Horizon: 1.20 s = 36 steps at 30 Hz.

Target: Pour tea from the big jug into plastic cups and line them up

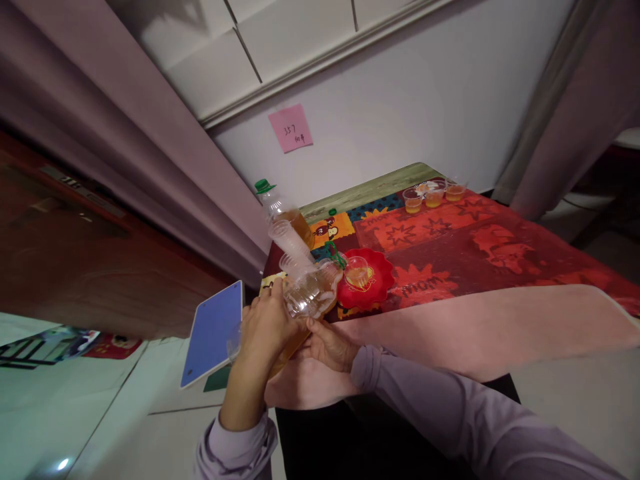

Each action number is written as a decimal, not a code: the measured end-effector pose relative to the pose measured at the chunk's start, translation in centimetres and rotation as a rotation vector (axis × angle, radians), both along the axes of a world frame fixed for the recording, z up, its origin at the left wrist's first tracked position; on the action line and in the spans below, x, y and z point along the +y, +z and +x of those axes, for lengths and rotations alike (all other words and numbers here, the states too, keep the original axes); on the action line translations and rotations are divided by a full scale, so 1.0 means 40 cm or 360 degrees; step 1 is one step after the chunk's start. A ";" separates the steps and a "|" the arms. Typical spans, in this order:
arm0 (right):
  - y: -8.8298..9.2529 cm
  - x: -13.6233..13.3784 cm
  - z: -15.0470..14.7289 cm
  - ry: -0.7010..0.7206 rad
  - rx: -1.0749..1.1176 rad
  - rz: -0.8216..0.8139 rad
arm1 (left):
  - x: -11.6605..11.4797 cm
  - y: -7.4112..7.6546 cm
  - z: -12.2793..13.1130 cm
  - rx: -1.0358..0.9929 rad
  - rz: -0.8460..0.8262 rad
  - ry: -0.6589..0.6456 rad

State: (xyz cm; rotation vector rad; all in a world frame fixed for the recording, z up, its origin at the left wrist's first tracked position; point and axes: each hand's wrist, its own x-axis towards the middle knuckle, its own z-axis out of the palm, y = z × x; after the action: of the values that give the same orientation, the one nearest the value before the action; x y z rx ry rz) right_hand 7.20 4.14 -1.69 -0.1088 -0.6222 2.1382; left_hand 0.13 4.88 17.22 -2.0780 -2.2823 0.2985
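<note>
My left hand (265, 323) wraps round the body of a clear plastic bottle (313, 290) holding amber liquid. My right hand (330, 343) grips the same bottle from its near side, thumb on top. The bottle is tilted, its neck with a green ring pointing at a clear plastic cup (357, 272). That cup stands in a red scalloped dish (380, 283); whether liquid is flowing I cannot make out. Just beyond the bottle lies a leaning stack of clear cups (290, 243). A second bottle (297, 227) with a green cap and amber liquid stands upright behind them.
Several small cups of amber liquid (413, 201) stand at the far right of the table, on a red patterned tablecloth (440, 247). A loose green cap (333, 212) lies near the back. A blue panel (215, 333) is at the left, beside the table. A wall rises behind.
</note>
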 end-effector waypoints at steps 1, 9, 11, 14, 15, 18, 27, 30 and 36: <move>0.001 0.000 0.000 -0.0005 0.0002 -0.0002 | 0.000 0.000 0.000 0.0002 0.0002 0.0001; -0.003 0.001 0.001 0.0002 -0.0007 -0.0007 | 0.000 0.003 0.003 0.0018 -0.0001 -0.0010; -0.004 0.001 0.001 0.0010 -0.0014 0.0008 | 0.000 0.003 0.002 0.0020 0.0000 -0.0012; -0.004 0.001 0.001 -0.0001 -0.0025 0.0012 | 0.001 0.003 0.002 0.0024 -0.0001 -0.0008; -0.004 0.001 0.001 -0.0007 -0.0026 0.0010 | 0.001 0.004 0.002 0.0026 -0.0006 -0.0006; -0.003 0.000 0.001 -0.0002 -0.0020 0.0012 | 0.002 0.005 0.004 0.0014 -0.0021 -0.0005; -0.010 0.008 0.009 -0.0114 -0.0240 -0.0005 | -0.010 -0.038 -0.042 -0.0236 0.0183 -0.0039; -0.009 0.018 0.015 -0.0294 -0.0451 0.0008 | -0.015 -0.083 -0.082 -0.0583 0.0389 -0.0134; -0.014 0.044 0.014 -0.0625 -0.0500 0.0268 | -0.043 -0.169 -0.137 -0.1166 0.0772 -0.0060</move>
State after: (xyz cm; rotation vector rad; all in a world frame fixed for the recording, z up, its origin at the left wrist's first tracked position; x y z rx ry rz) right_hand 7.76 5.90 -2.27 -0.4437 -0.8810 1.6944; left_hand -5.36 3.15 10.47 -2.1553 -2.2692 -1.0744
